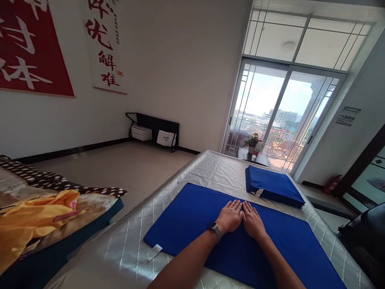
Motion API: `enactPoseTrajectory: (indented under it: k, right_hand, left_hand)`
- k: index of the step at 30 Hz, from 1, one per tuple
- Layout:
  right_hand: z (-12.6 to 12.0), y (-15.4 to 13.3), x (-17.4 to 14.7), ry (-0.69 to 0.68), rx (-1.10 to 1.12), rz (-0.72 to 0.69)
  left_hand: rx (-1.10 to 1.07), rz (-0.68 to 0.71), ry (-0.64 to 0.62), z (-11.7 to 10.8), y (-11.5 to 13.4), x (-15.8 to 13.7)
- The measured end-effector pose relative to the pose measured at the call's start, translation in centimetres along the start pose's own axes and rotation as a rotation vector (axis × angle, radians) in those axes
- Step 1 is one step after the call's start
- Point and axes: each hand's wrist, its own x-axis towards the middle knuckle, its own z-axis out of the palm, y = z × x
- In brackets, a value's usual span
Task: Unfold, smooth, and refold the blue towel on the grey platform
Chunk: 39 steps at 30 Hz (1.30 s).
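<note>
A flat blue fabric panel (180, 216) lies spread on the silvery quilted mattress (135, 241), a white tag (154, 252) sticking out at its left corner. My left hand (230, 216), with a watch on the wrist, rests palm down on the panel's middle near its far edge. Beside it my right hand (253, 218) lies flat too, the fingertips of both hands close together. The fingers of each hand are stretched out and hold nothing. Beyond the panel, a folded blue stack (275, 184) with a white label sits on the mattress.
To the left, a bed edge (102, 208) carries a yellow cloth (39, 216) and a dotted cover. A low black rack (153, 124) stands by the wall. Behind the mattress are a small dark table (252, 156) and glass sliding doors (279, 108). A black object (365, 237) stands at right.
</note>
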Motion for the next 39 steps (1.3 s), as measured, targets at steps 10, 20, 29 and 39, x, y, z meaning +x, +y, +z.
enactPoseTrajectory:
  k: [10, 20, 29, 39]
  right_hand:
    - [-0.3, 4.6, -0.7, -0.004, -0.036, 0.154]
    - [-1.0, 14.9, -5.0, 0.036, -0.074, 0.372]
    - [0.3, 24.4, -7.6, 0.099, -0.101, 0.477]
    - [1.6, 27.0, -7.4, 0.185, -0.092, 0.525]
  left_hand:
    - [0.040, -0.069, -0.022, -0.8, -1.5, -0.3]
    - [0.119, -0.149, -0.093, -2.0, -5.0, -1.4]
    - [0.283, -0.536, -0.105, -6.5, -20.6, -8.1]
    - [0.308, -0.532, -0.148, -6.4, -22.9, -8.6]
